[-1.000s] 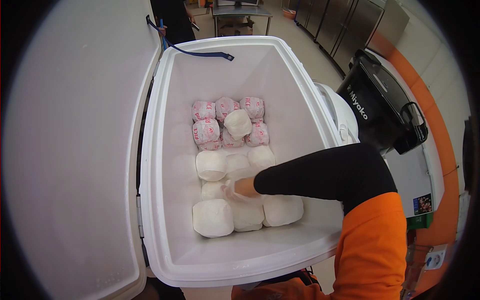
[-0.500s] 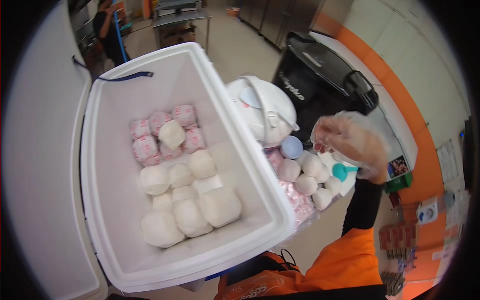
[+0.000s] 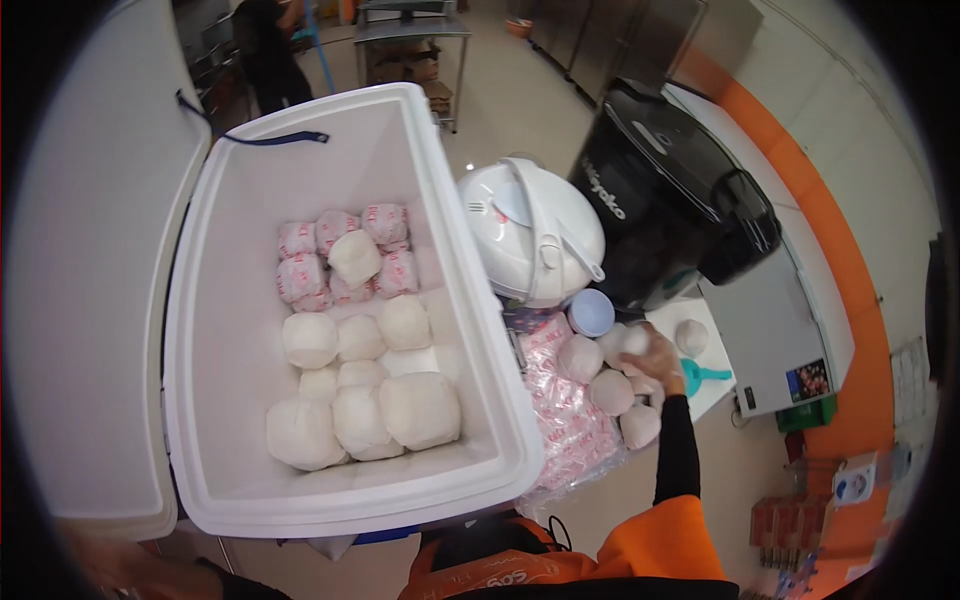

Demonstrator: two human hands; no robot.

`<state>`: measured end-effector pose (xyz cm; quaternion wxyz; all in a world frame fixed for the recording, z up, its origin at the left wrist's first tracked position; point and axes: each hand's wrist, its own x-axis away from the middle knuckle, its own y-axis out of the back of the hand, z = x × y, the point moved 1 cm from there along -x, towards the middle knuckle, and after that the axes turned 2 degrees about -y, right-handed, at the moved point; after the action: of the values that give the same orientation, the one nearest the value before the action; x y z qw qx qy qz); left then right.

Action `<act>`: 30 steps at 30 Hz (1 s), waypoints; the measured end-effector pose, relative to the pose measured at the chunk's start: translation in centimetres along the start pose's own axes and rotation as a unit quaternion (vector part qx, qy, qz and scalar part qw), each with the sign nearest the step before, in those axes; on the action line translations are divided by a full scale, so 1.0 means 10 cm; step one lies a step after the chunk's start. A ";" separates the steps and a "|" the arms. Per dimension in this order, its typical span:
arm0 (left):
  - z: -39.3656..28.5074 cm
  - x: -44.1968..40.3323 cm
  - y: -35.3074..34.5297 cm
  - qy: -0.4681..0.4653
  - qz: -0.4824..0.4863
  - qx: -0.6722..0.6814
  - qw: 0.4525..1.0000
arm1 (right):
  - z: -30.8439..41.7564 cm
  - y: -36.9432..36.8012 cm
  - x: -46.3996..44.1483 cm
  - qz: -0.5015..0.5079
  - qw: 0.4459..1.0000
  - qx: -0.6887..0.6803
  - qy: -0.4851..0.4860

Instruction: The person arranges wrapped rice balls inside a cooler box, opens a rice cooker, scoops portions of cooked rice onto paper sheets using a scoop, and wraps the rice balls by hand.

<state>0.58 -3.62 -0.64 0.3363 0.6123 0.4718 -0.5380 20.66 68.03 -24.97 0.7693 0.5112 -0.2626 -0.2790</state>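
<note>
At the right, my right hand (image 3: pixel 659 364), in a clear plastic glove, reaches into a group of round white wrapped bundles. Its fingers curl over one white wrapped bundle (image 3: pixel 631 341). Other bundles (image 3: pixel 611 392) lie around it, by a blue round lid or cup (image 3: pixel 591 313) and a teal-handled scoop (image 3: pixel 708 374). My left hand (image 3: pixel 115 560) is a blur at the lower left edge, below the lid of the white cooler box (image 3: pixel 490 440); its fingers cannot be made out. Inside the cooler are large white bundles (image 3: pixel 420 410) and red-printed ones (image 3: pixel 301 277).
A white rice cooker (image 3: pixel 540 230) and a large black container (image 3: pixel 650 190) stand beyond the bundles. Red-printed plastic wrap (image 3: pixel 565 420) lies beside the cooler. The cooler's open lid (image 3: pixel 110 270) rises at the left. Another person (image 3: pixel 268 60) stands behind.
My right hand has come down and left from above the table onto the bundles. My left hand has entered at the lower left. The view has shifted a little.
</note>
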 end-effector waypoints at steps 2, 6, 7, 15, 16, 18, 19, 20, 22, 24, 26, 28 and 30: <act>0.06 0.00 0.06 0.002 -0.002 -0.009 1.000 | 0.05 0.26 0.11 0.041 0.875 -0.482 0.019; -0.23 0.02 -0.01 0.083 -0.017 0.049 0.995 | 1.96 1.47 0.64 0.122 0.786 -0.575 0.191; -0.28 0.01 -0.05 0.092 -0.019 0.069 0.993 | 2.32 1.67 0.63 0.164 0.792 -0.526 0.263; -0.62 -0.02 -0.18 0.089 -0.078 0.098 0.988 | 4.88 0.55 0.31 0.188 0.718 0.280 0.609; -0.62 -0.02 -0.17 0.086 -0.077 0.092 0.989 | 4.93 0.29 0.31 0.224 0.677 0.338 0.615; -0.61 -0.01 -0.17 0.084 -0.077 0.080 0.990 | 4.97 -0.20 0.31 0.296 0.596 0.427 0.613; -0.62 0.01 -0.20 0.087 -0.076 0.075 0.990 | 4.92 -0.42 0.31 0.317 0.574 0.444 0.611; -0.62 0.01 -0.20 0.091 -0.071 0.072 0.991 | 4.84 -0.64 0.30 0.330 0.556 0.455 0.612; -0.60 0.05 -0.19 0.099 -0.063 0.068 0.991 | 4.69 -0.98 0.31 0.342 0.533 0.468 0.617; -0.58 0.07 -0.17 0.107 -0.059 0.064 0.990 | 4.56 -1.20 0.32 0.341 0.523 0.477 0.619; -0.57 0.08 -0.16 0.113 -0.056 0.062 0.990 | 4.47 -1.33 0.32 0.340 0.512 0.482 0.624; -0.55 0.08 -0.14 0.118 -0.053 0.060 0.990 | 4.40 -1.41 0.31 0.341 0.504 0.485 0.628; -0.53 0.08 -0.12 0.128 -0.046 0.055 0.989 | 4.36 -1.45 0.32 0.339 0.495 0.487 0.634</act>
<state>1.29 1.80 -0.23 0.2137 0.6715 0.5081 -0.4952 -9.47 33.22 -23.36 0.3930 0.7160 0.0480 0.5750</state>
